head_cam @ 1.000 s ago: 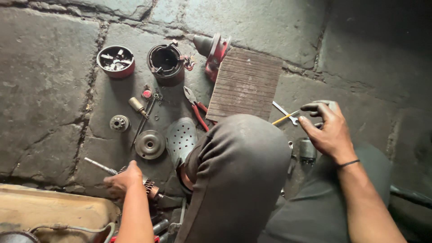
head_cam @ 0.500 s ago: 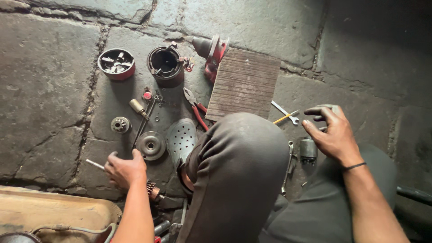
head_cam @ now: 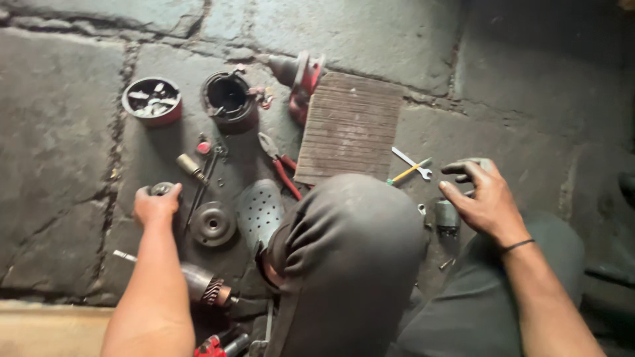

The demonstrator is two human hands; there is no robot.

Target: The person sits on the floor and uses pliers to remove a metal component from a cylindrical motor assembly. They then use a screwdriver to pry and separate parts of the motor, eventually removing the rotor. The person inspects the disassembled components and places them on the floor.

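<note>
Our left hand [head_cam: 156, 205] has moved up from near the pulley disc [head_cam: 212, 224] and now closes on the small gear [head_cam: 162, 189]. Our right hand [head_cam: 481, 198] stays loosely curled over a grey part [head_cam: 477, 162], grip unclear.

Left hand [head_cam: 157, 206] on gear [head_cam: 162, 189], left of pulley [head_cam: 212, 224]. Pliers [head_cam: 279, 165] between pulley and board [head_cam: 349, 127]. Wrench [head_cam: 410, 162] right of board, beside right hand [head_cam: 481, 199].

Red-handled pliers [head_cam: 281, 168], ridged brown board [head_cam: 349, 129], grey floor [head_cam: 53, 112].
</note>
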